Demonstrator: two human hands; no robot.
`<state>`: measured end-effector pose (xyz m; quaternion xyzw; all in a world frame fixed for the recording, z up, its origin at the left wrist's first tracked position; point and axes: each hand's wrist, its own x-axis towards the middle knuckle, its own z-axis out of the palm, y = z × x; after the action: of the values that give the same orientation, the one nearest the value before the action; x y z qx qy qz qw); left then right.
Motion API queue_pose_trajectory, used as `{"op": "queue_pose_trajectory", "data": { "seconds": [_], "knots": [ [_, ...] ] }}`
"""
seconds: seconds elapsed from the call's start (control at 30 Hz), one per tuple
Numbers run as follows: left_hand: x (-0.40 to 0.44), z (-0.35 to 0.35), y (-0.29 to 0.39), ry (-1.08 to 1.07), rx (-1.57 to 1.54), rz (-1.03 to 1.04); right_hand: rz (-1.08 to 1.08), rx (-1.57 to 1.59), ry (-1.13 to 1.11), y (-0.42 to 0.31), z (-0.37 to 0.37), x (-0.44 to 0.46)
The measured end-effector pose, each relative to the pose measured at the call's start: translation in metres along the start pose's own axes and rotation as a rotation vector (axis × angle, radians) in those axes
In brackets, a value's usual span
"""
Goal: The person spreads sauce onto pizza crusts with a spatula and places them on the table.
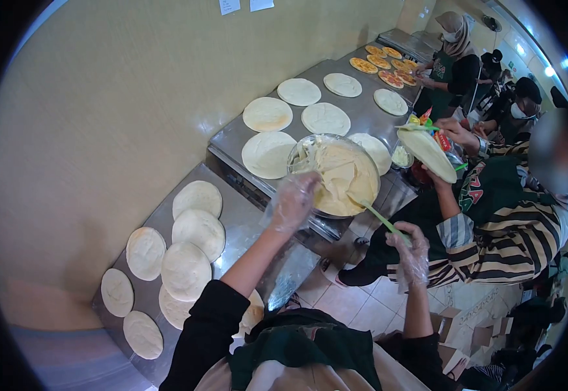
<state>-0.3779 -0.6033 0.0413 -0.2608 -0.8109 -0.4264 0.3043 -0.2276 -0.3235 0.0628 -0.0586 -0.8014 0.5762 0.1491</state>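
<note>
A glass bowl [370, 194] of creamy pale-yellow mixture [346, 176] stands at the edge of the metal table. My left hand [295, 202], in a clear plastic glove, is closed at the bowl's near left rim. My right hand [409, 251], gloved too, is wrapped round the handle of a green spatula [383, 217], whose tip rests in the mixture. Round flat breads lie about the bowl, one [269, 155] to its left and another [371, 153] partly behind its right side.
More flat breads [186, 271] overlap on the lower metal table [235, 215] at left. At right a co-worker in stripes holds a bread [427, 153] and a green utensil. Topped pizzas [390, 79] lie at the far end, near other people. Cardboard boxes [450, 326] sit on the tiled floor.
</note>
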Motion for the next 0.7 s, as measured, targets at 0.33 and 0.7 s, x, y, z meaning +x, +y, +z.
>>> {"op": "queue_pose_trajectory", "data": {
  "seconds": [0.33, 0.7],
  "knots": [
    [-0.014, 0.000, -0.056, 0.189, -0.114, -0.477, -0.495, -1.674, -0.151, -0.015, 0.030, 0.066],
    [-0.018, 0.014, -0.052, -0.044, -0.572, -1.209, -0.663, -1.338, -0.249, -0.051, 0.045, 0.078]
  ]
}}
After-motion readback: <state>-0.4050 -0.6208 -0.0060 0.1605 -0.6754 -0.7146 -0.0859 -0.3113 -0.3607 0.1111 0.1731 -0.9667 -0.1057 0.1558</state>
